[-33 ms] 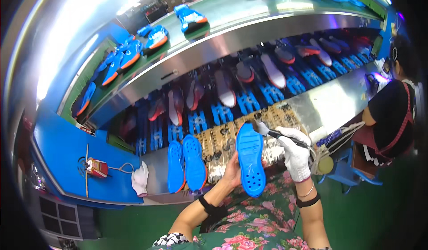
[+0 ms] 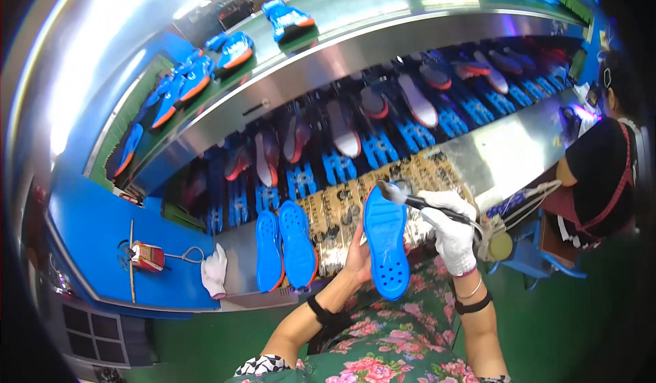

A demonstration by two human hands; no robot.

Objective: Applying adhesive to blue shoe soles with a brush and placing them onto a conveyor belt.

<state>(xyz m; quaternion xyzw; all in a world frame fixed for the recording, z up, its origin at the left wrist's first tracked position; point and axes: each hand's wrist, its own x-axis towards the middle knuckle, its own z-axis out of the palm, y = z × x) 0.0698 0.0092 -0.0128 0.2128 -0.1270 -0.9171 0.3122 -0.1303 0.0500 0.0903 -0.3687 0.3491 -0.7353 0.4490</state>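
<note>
The blue shoe sole [image 2: 385, 226] is raised just off the front edge of the steel bench [image 2: 506, 164], its holed end toward you and its upper end overlapping the cardboard sheet [image 2: 335, 212] in view. That sheet, stained with dark smears, covers the middle of the bench. Near its left edge lie two more blue soles, a left one [image 2: 269, 253] and a right one [image 2: 296, 246], side by side with reddish rims. Behind the bench, blue holders [image 2: 379, 151] run in a row under more shoe parts [image 2: 417, 101], and above them a green conveyor belt [image 2: 355, 14] carries blue-and-orange pieces [image 2: 287, 21]. The floor [image 2: 560, 335] is green.

Your bare left hand [image 2: 357, 258] grasps the sole from its left side, fingers wrapped behind it. Your gloved right hand [image 2: 452, 243] is closed around a brush [image 2: 430, 205]; its bristles overlap the sole's upper end, though you cannot tell whether they touch.

At the bench's front left corner lies a white glove [image 2: 214, 272], next to a blue side bench [image 2: 96, 239] bearing a red container [image 2: 147, 256]. Right of the cardboard, the steel top stretches toward a co-worker [image 2: 598, 178]; pale cords [image 2: 529, 197] hang along the front edge there, between that person and your right hand.
</note>
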